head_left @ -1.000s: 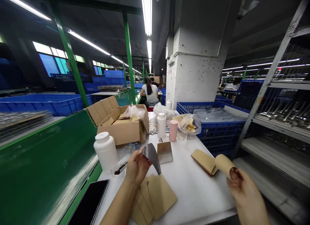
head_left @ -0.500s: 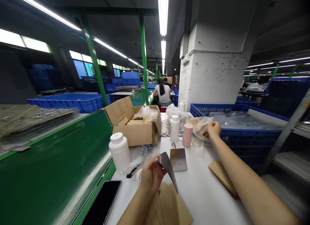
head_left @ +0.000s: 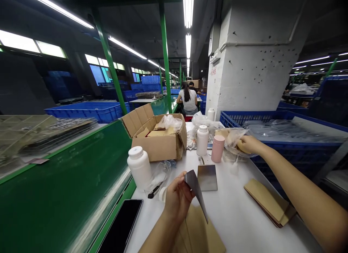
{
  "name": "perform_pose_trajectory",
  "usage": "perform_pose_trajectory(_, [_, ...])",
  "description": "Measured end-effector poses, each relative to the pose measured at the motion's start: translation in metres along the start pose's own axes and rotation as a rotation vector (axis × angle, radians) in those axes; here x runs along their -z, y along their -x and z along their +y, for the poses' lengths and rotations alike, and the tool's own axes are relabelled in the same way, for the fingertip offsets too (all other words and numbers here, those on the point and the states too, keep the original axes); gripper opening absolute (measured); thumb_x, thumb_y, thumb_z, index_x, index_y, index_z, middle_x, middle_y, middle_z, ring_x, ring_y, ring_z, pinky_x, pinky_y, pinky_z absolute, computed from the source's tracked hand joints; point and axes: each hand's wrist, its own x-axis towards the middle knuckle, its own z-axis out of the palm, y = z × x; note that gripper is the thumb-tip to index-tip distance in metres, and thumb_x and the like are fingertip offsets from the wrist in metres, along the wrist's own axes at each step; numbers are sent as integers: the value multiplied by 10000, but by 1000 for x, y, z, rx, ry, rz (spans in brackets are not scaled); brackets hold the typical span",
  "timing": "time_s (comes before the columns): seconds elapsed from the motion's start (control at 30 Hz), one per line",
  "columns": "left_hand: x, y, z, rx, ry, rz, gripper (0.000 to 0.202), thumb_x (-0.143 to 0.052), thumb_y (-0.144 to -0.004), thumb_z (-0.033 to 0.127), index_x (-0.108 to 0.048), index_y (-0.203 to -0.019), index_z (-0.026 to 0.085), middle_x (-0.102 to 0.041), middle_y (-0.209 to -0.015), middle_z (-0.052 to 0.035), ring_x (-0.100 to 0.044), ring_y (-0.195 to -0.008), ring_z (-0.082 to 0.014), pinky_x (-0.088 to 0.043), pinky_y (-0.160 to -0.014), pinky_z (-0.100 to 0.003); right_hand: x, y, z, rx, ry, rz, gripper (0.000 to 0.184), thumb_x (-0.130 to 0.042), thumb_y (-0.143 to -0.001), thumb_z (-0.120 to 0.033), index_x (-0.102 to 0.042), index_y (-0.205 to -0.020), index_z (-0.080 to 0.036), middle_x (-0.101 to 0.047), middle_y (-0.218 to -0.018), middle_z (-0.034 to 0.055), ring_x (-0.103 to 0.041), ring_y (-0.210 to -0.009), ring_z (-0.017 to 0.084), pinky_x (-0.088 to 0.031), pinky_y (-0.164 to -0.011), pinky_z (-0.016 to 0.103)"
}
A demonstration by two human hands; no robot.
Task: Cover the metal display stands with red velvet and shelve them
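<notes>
My left hand (head_left: 177,198) is closed on a thin grey sheet (head_left: 196,192), held upright over tan paper pieces (head_left: 202,235) on the white table (head_left: 236,213). My right hand (head_left: 247,144) reaches far across the table into a clear plastic bag (head_left: 231,138) of tan pieces beside a pink bottle (head_left: 218,149); its fingers are inside the bag and curl around a tan piece. A flat metal plate (head_left: 207,177) lies just beyond the grey sheet.
Two white bottles (head_left: 139,167) (head_left: 202,140) and an open cardboard box (head_left: 156,137) stand at the back. A stack of tan sleeves (head_left: 269,202) lies right. A dark phone (head_left: 121,227) lies left, beside a green conveyor belt (head_left: 67,187). Blue crates (head_left: 282,133) sit right. A person (head_left: 187,99) sits far off.
My right hand left the tan sleeve stack and reached forward to the plastic bag. The left hand kept hold of the grey sheet. The view shifted left.
</notes>
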Motion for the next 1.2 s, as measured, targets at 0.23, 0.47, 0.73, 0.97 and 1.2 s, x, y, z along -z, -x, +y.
perform_pose_trajectory(0.23, [-2,2,-4,-96,-101,27,172,-641,-663,277,-507,-702,178,-524,-692,18,-528,-661,-119,-430,-573,-239,38,124,-76,299,66,54,181,-476,-890,-296,-629,-865,-204,-661,-897,66,-598,-838,208,-421,-749,303])
perform_pose_trajectory(0.47, [0,3,-14,-207,-162,2,158,-661,-682,264,-533,-710,176,-528,-720,10,-505,-706,-128,-419,-546,-226,-28,200,-163,602,100,40,217,-621,-818,-301,-572,-985,-171,-614,-1053,105,-502,-1039,271,-322,-888,395])
perform_pose_trajectory(0.73, [-3,9,-13,-337,-342,-340,442,-605,-755,582,-595,-873,156,-584,-877,-79,-535,-861,-206,-445,-764,-320,-34,181,-149,439,-60,198,128,-528,-861,-166,-607,-762,-181,-658,-800,37,-559,-848,204,-284,-848,382])
perform_pose_trajectory(0.97, [6,-2,-18,-545,-854,75,328,-707,-744,371,-524,-961,207,-544,-878,-16,-521,-823,-152,-425,-685,-240,-33,180,-116,-310,-995,-234,291,-646,-787,-470,-606,-787,-181,-651,-753,41,-571,-699,198,-456,-674,319])
perform_pose_trajectory(1.2, [7,-4,-29,-466,-1099,6,221,-617,-804,368,-540,-743,170,-553,-700,-1,-502,-666,-130,-416,-647,-246,-48,206,-100,-262,-886,-213,340,-610,-795,-470,-628,-974,-182,-653,-1057,113,-611,-947,264,-483,-828,402])
